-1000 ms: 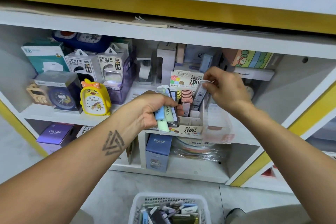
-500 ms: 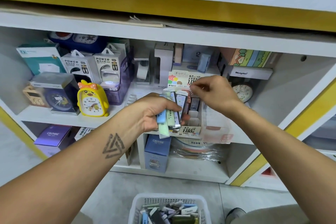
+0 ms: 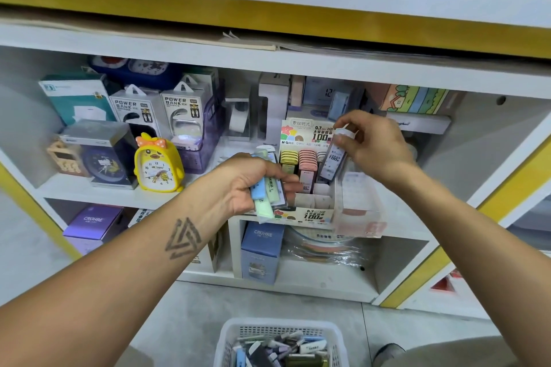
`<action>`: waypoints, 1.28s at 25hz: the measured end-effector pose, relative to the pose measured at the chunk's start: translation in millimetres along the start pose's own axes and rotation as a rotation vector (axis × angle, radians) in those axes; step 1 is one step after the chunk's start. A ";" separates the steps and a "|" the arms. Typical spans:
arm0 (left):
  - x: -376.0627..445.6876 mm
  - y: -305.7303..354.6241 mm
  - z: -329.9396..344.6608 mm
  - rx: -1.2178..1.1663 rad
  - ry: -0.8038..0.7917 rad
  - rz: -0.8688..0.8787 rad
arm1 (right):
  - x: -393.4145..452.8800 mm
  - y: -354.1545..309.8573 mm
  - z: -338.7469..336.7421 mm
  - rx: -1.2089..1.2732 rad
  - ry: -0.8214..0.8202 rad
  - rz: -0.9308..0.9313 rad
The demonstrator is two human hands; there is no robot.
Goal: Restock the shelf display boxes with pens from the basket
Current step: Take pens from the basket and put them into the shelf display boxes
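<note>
My left hand (image 3: 249, 185) grips a small bundle of pastel lead cases (image 3: 267, 195), blue, green and grey, just left of the display box (image 3: 313, 213) on the middle shelf. That cardboard box has divided slots with yellow and pink cases standing at its back. My right hand (image 3: 372, 146) pinches the top of one dark grey case (image 3: 332, 162) and holds it tilted over the box's right rear slots. A white basket (image 3: 235, 334) with several more cases stands on the floor below.
A yellow duck alarm clock (image 3: 156, 165), power bank packs (image 3: 179, 110) and other boxed clocks fill the shelf's left part. A clear plastic holder (image 3: 360, 205) stands right of the display box. Blue and purple boxes and wrapped tape rolls sit on the lower shelf.
My right hand took a grey case from the bundle in my left hand and carried it right, over the box's rear slots. The left hand stayed beside the box.
</note>
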State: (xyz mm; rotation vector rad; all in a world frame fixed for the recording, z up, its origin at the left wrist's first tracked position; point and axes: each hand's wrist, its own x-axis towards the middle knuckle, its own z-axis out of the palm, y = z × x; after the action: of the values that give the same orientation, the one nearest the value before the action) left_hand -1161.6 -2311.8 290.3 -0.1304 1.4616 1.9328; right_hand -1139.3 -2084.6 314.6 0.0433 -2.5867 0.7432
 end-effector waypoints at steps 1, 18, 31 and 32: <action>-0.1 -0.2 0.6 0.000 -0.004 -0.003 | -2.3 2.3 1.2 -0.076 -0.006 -0.053; -4.6 -5.0 14.3 0.037 -0.075 0.031 | -9.8 -28.0 20.3 0.420 -0.248 0.176; 1.5 -2.0 7.0 -0.114 0.067 -0.056 | -4.7 -1.7 -4.0 0.087 0.024 0.071; 1.6 -2.3 8.8 -0.097 0.060 -0.065 | -7.2 -2.0 -1.1 0.021 -0.010 0.043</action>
State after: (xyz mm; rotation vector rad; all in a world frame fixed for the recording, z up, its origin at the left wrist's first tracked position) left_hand -1158.6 -2303.1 290.8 -0.2794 1.3846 1.9624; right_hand -1132.0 -2086.3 313.3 -0.0019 -2.5967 0.7871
